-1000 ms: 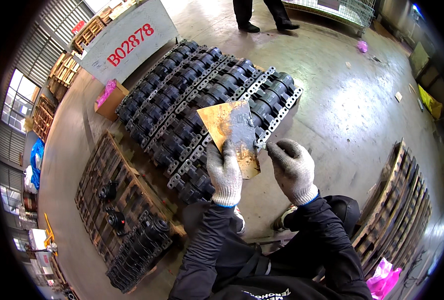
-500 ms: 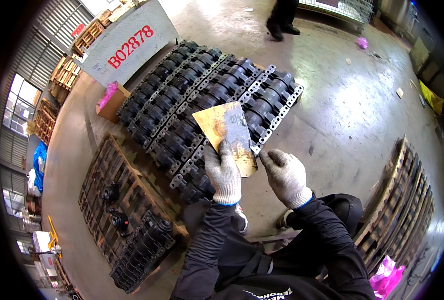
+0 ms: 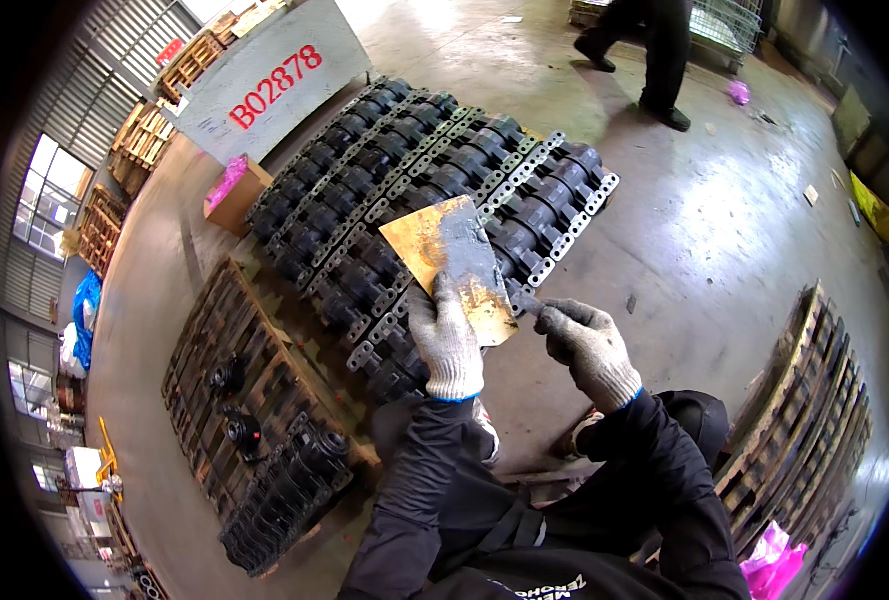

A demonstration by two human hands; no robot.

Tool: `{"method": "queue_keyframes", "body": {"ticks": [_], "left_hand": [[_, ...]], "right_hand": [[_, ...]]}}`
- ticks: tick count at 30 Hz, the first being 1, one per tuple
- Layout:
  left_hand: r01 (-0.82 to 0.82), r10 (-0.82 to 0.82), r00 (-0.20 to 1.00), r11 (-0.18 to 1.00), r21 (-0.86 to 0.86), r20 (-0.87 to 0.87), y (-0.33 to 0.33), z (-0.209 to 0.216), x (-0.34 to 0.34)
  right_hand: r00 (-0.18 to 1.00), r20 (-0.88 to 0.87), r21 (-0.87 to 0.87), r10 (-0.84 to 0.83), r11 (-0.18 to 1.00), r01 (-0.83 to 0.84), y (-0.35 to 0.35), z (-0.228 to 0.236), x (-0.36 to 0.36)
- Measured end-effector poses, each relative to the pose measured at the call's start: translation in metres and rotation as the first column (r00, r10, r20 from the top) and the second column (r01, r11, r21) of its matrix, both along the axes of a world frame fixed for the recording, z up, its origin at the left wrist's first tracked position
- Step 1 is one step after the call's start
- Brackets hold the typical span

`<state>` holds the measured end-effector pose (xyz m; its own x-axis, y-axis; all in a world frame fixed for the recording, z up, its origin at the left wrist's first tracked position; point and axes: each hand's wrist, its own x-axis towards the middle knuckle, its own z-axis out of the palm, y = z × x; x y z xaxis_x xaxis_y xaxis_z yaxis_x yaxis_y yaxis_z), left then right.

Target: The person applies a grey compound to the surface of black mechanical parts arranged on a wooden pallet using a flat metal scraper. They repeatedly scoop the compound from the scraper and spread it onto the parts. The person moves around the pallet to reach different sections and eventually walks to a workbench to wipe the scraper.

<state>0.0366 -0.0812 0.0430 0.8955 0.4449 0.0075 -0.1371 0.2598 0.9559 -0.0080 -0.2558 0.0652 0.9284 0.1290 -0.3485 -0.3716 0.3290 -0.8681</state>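
In my left hand (image 3: 447, 345), gloved in white knit with grey-stained fingers, is a flat tan board (image 3: 452, 265) smeared with dark grey paste, thumb on top. My right hand (image 3: 590, 350), gloved alike, is closed on a small flat grey scraper (image 3: 528, 302), whose blade reaches to the board's right edge. The handle is hidden in my fingers. Beyond and below the board lie several dark metal castings (image 3: 550, 215) with drilled flanges, side by side in rows; the board and my left hand cover part of them.
At left a wooden pallet (image 3: 200, 370) carries a ribbed black casting (image 3: 290, 490) and two smaller black parts. Another pallet (image 3: 800, 400) lies at right. A grey panel (image 3: 275, 90) and a cardboard box (image 3: 240, 205) stand far left. A person's dark-trousered legs (image 3: 665, 55) are at the back.
My right hand has drawn slightly right from the board, with more of the scraper's blade showing. The person at the back has stepped to the right. My view has shifted a little.
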Motion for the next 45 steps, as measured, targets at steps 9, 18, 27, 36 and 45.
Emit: {"method": "queue_keyframes", "body": {"ticks": [9,18,27,36,45], "left_hand": [[-0.206,0.192,0.972,0.973,0.105,0.132,0.027,0.015,-0.032],[0.063,-0.063,0.987,0.998,0.005,0.149,0.025,0.064,-0.115],[0.262,-0.254,0.961,0.963,-0.063,0.109,0.097,0.100,-0.100],[-0.130,0.100,0.991,0.885,-0.446,-0.090,0.299,0.048,-0.049],[-0.749,0.661,0.661,0.557,-0.359,-0.355,0.382,-0.090,-0.043]], "right_hand": [[0.955,0.213,0.030,-0.207,0.978,0.205,0.022,-0.005,0.031],[0.967,0.241,0.233,0.078,0.963,-0.135,0.051,-0.053,0.037],[0.947,0.123,0.029,0.296,0.953,-0.301,0.096,-0.053,0.061],[0.885,0.211,-0.477,0.414,0.834,-0.277,0.293,-0.074,0.211],[0.770,0.253,-0.560,0.585,0.738,-0.377,0.473,-0.173,0.331]]}}
